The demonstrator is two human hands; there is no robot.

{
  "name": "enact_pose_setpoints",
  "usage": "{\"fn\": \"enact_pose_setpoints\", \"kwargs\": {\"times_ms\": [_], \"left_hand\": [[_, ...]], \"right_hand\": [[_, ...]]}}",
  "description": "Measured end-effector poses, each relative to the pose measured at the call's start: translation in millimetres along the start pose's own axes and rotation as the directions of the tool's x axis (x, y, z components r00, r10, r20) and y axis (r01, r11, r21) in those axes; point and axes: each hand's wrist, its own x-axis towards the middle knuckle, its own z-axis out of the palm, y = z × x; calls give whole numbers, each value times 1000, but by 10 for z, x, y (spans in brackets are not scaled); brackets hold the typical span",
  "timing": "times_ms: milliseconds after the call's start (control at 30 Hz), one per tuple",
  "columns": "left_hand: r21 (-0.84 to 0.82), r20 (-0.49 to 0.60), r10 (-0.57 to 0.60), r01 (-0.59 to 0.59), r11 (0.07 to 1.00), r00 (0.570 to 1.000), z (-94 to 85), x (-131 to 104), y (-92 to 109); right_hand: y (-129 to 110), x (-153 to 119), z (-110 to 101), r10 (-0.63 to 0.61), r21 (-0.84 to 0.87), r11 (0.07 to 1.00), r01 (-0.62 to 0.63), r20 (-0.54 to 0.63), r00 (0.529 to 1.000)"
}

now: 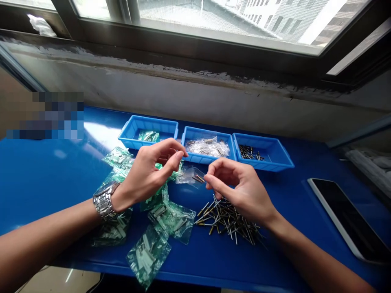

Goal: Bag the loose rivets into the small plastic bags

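Note:
My left hand [155,171], with a metal-band watch [105,201] on its wrist, hovers over green-tinted plastic packets [172,219]. Its fingers are loosely curled, thumb and index tips close together, and nothing shows between them. My right hand [240,185] is closed in a pinch at the right edge of a small clear plastic bag [186,175]. A few thin rivets [198,178] show in that bag, their ends near the right fingertips. Below the right hand lies a loose pile of pop rivets [229,221], partly hidden by it.
Three blue trays stand along the wall: the left tray [128,140] with a green packet, the middle tray [210,158] with clear bags, the right tray [269,165] with dark rivets. A phone [345,219] lies at the right. A window [229,24] is behind.

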Motion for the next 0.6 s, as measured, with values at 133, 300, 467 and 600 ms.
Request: {"fn": "enact_pose_setpoints", "kwargs": {"times_ms": [133, 300, 467, 600], "left_hand": [[4, 24, -21, 21, 1000, 999, 0, 12, -2], [-28, 110, 3, 0, 1000, 994, 28, -3, 10], [-91, 134, -7, 20, 996, 991, 56, -33, 6], [-60, 157, -13, 23, 998, 987, 61, -43, -9]], "right_hand": [[28, 24, -20, 1, 207, 978, 9, -49, 999], [61, 34, 28, 4, 308, 951, 12, -51, 999], [73, 13, 70, 11, 270, 963, -3, -29, 1000], [65, -5, 76, -16, 119, 993, 23, -52, 999]]}}
